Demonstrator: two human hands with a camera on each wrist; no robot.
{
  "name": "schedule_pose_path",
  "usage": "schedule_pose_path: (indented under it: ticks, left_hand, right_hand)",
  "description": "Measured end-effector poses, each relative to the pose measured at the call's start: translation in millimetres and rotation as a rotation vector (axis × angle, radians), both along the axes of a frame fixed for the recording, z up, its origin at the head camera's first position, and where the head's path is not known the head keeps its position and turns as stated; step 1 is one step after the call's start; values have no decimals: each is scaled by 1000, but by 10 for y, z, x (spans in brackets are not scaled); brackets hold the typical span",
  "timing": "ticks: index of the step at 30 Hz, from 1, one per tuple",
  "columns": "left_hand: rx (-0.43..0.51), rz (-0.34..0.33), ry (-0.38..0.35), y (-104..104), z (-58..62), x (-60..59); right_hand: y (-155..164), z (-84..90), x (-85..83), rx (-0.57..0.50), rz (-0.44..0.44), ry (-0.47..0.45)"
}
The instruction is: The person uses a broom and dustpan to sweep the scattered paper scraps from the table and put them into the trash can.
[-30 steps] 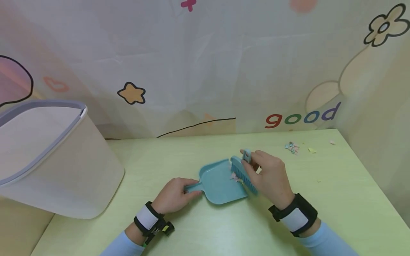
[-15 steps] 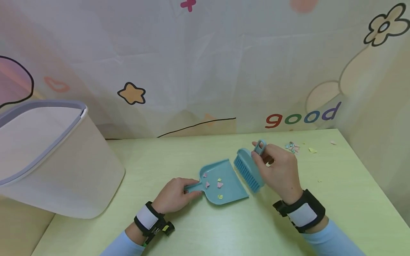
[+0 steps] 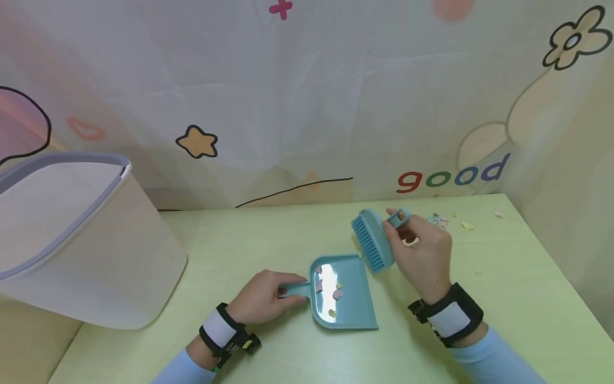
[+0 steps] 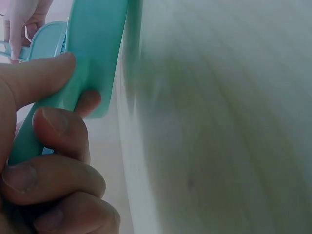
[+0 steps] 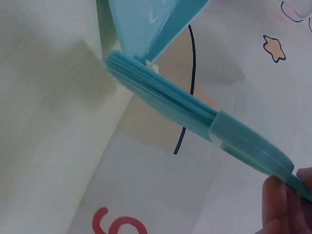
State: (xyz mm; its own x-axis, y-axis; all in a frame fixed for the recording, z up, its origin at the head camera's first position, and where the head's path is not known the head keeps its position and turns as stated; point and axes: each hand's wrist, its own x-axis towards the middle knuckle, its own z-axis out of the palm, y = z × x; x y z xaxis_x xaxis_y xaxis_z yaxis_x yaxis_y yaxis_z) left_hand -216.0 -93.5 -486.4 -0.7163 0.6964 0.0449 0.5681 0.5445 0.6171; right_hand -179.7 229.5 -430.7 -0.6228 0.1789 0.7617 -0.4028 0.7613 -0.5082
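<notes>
My left hand grips the handle of a light-blue dustpan, with the fingers curled round it in the left wrist view. Several pink and yellow paper scraps lie in the pan. My right hand pinches the looped handle of a light-blue brush, held tilted just beyond the pan's far right corner. A small yellow scrap sits between the bristles and the pan's corner in the right wrist view. Partly behind the right hand lies a small pile of coloured scraps on the table.
A large white bin with a lilac rim stands at the left of the pale green table. More scraps, one yellow and one pink, lie toward the back right. A printed curtain hangs along the back edge.
The dustpan has turned and shifted nearer and slightly right, its inside now reflecting light. The brush has lifted off the pan and moved right and back, leaving scraps visible inside.
</notes>
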Motion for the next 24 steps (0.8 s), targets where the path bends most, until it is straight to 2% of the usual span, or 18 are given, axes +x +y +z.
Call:
schedule_pose_path:
  ticks: [5, 10, 14, 21, 24]
  left_hand:
    - [-2, 13, -6, -53, 39, -33]
    - [4, 91, -34, -115, 75, -80]
    - [-1, 147, -16, -138, 65, -106]
    - [3, 204, -10, -128, 27, -113]
    - [-6, 211, -25, -119, 14, -109]
  right_hand:
    - [46, 51, -6, 51, -32, 39]
    - [79, 75, -4, 79, -20, 8]
    - [110, 91, -2, 90, -20, -20]
    - [176, 84, 7, 317, -125, -89]
    - [131, 62, 28, 378, -114, -139]
